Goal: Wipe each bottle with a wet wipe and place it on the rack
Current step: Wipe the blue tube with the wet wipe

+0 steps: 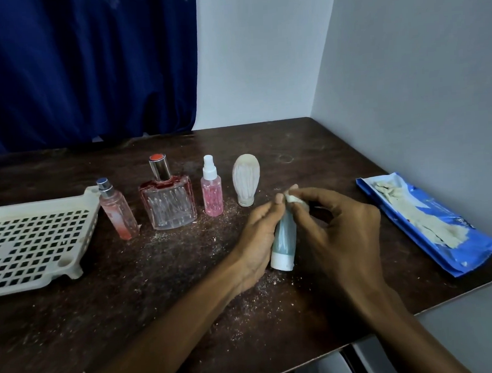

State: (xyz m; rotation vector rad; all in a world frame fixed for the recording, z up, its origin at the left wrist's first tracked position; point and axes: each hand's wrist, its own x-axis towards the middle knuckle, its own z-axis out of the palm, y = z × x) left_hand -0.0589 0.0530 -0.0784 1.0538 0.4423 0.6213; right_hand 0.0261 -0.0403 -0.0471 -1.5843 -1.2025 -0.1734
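Your left hand (pixel 257 240) curls round the pale blue tube (pixel 283 237) from its left side and grips it; your right hand (pixel 342 229) pinches a small white wet wipe (pixel 295 198) between thumb and fingers and presses it on the far end of the tube. The tube is between your two hands, over the near middle of the dark table (pixel 131 306); it tilts, with its white cap low and toward you and its other end up and away; I cannot tell if the cap touches the table.

Just past your hands four more bottles stand up in a row on the table; from right to left you have a white bulb bottle (pixel 246 179), a small pink spray bottle (pixel 211 192), a wide clear perfume bottle (pixel 168 203) with a red top, and a thin pink bottle (pixel 116 214) with a silver cap; they all look dusty. The thin pink bottle is just beside a corner of the white rack (pixel 33 237); the rack is full of little holes and sits at the left side of the table.

Far to your right, near the pale wall (pixel 403 64), lies a blue wipe pack (pixel 441 233); it is open and a pale wipe shows on top. Pale crumbs and dust lie all over the table; a blue curtain (pixel 84 66) hangs behind it on the left.
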